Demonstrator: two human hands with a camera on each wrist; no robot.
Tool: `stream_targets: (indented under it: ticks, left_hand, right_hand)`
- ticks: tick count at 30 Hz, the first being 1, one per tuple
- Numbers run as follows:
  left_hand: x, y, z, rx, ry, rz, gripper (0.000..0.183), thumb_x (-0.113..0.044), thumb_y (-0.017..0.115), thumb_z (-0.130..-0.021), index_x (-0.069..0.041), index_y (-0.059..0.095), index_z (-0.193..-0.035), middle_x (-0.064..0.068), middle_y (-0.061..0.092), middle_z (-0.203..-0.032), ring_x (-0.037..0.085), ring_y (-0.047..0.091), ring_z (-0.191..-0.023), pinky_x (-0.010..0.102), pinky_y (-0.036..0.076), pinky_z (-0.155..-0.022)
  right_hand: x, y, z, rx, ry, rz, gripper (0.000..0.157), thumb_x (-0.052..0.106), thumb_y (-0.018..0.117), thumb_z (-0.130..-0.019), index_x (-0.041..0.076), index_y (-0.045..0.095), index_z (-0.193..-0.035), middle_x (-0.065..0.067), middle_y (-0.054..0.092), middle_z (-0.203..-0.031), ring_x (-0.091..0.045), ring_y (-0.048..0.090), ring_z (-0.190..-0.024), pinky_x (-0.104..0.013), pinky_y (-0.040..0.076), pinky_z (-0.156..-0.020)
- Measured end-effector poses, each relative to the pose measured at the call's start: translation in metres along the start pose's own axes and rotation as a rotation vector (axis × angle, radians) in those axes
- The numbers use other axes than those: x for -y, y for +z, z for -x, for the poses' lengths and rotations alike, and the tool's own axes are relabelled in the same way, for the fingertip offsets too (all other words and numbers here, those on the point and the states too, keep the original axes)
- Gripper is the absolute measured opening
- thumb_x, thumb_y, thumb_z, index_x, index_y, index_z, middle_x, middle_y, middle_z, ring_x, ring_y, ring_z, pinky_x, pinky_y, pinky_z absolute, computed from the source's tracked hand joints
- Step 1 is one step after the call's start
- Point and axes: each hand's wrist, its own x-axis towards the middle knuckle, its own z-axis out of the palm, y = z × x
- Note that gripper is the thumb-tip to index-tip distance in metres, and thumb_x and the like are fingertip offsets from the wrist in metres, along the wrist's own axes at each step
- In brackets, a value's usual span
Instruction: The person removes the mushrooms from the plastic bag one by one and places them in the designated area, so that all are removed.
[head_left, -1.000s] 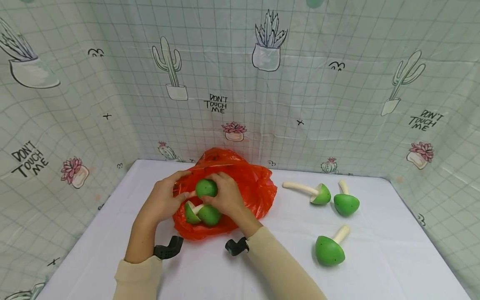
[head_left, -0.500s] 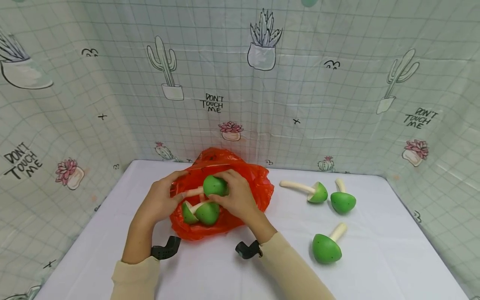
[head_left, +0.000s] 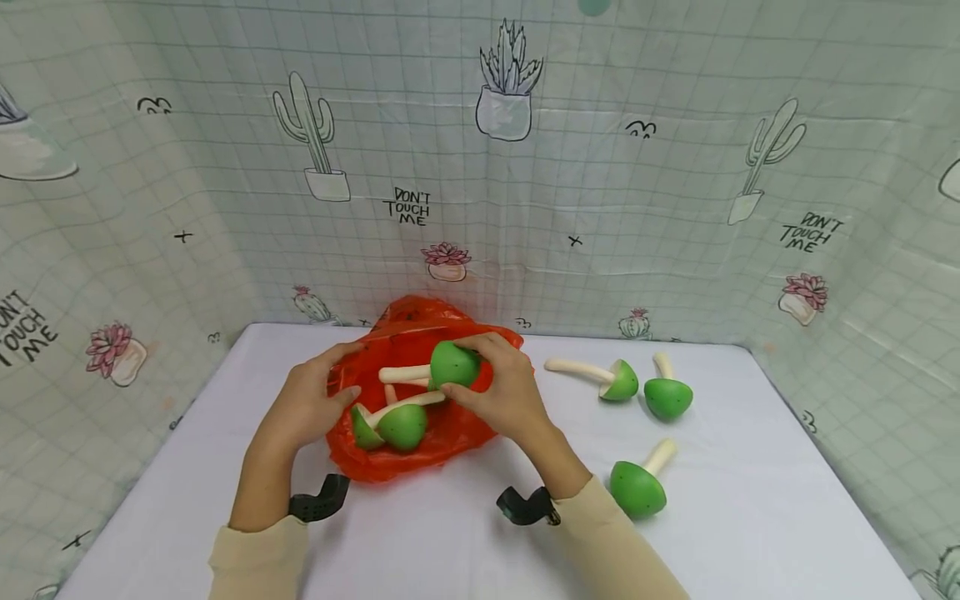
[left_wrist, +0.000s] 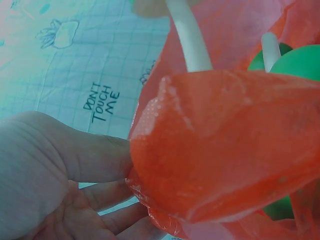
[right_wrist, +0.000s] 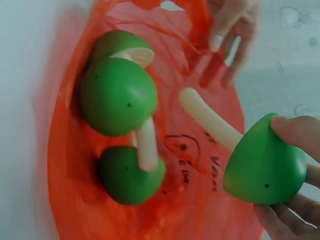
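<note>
My right hand (head_left: 510, 387) pinches the green cap of a toy mushroom (head_left: 455, 367) between thumb and fingers. Its pale stem points left, over the mouth of a red plastic bag (head_left: 465, 433). At the bag's left edge, my left hand (head_left: 311, 404) holds the plastic between thumb and fingers; the left wrist view shows the thumb (left_wrist: 100, 155) against the red film. Inside the bag lie a mushroom (head_left: 403, 427) with its cap up and another mushroom (head_left: 365, 429) on its side. The right wrist view reveals one more green cap (right_wrist: 131, 175) in there.
On the white table (head_left: 750, 500), right of the bag, lie a long-stemmed mushroom (head_left: 619, 381), a second mushroom (head_left: 668, 398) and, nearer, a third mushroom (head_left: 637, 489). A patterned cloth (head_left: 570, 183) stands behind and at both sides.
My right hand has drawn the mushroom rightward, away from my left hand, so its stem shows more. My left hand stays at the bag's edge. The head view has turned slightly right.
</note>
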Motion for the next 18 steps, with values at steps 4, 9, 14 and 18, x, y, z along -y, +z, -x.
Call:
stream_targets:
  ticks: [4, 9, 14, 18]
  left_hand:
    - [-0.001, 0.0, 0.0, 0.001, 0.004, -0.007, 0.061, -0.002, 0.065, -0.1, -0.004, 0.044, -0.157, 0.031, 0.048, -0.153, 0.051, 0.05, -0.135, 0.063, 0.054, -0.096]
    - [-0.002, 0.002, 0.0, 0.007, 0.002, -0.016, 0.061, -0.003, 0.066, -0.1, -0.004, 0.044, -0.157, 0.031, 0.048, -0.152, 0.052, 0.049, -0.135, 0.064, 0.054, -0.097]
    - [-0.003, 0.002, -0.001, 0.007, 0.002, -0.019, 0.061, -0.003, 0.065, -0.1, -0.005, 0.044, -0.157, 0.031, 0.048, -0.152, 0.052, 0.049, -0.135, 0.063, 0.054, -0.096]
    - [-0.003, 0.003, 0.001, 0.01, -0.002, -0.025, 0.061, -0.002, 0.066, -0.1, -0.005, 0.043, -0.157, 0.032, 0.047, -0.153, 0.052, 0.048, -0.136, 0.064, 0.054, -0.096]
  right_hand:
    - [-0.002, -0.017, 0.006, -0.043, -0.014, -0.031, 0.051, 0.012, 0.095, -0.078, 0.007, 0.073, -0.124, -0.007, 0.07, -0.118, -0.022, 0.068, -0.105, -0.038, 0.062, -0.09]
    - [-0.008, -0.042, 0.014, -0.077, -0.002, -0.053, 0.051, 0.012, 0.094, -0.079, 0.007, 0.072, -0.125, -0.006, 0.071, -0.12, -0.021, 0.069, -0.107, -0.039, 0.061, -0.093]
    - [-0.013, -0.067, 0.023, -0.131, 0.019, -0.055, 0.052, 0.01, 0.093, -0.08, 0.008, 0.073, -0.127, -0.005, 0.072, -0.122, -0.022, 0.07, -0.107, -0.042, 0.061, -0.094]
    - [-0.018, -0.084, 0.03, -0.17, 0.03, -0.069, 0.052, 0.006, 0.093, -0.079, 0.006, 0.073, -0.127, -0.007, 0.073, -0.122, -0.023, 0.071, -0.107, -0.034, 0.059, -0.097]
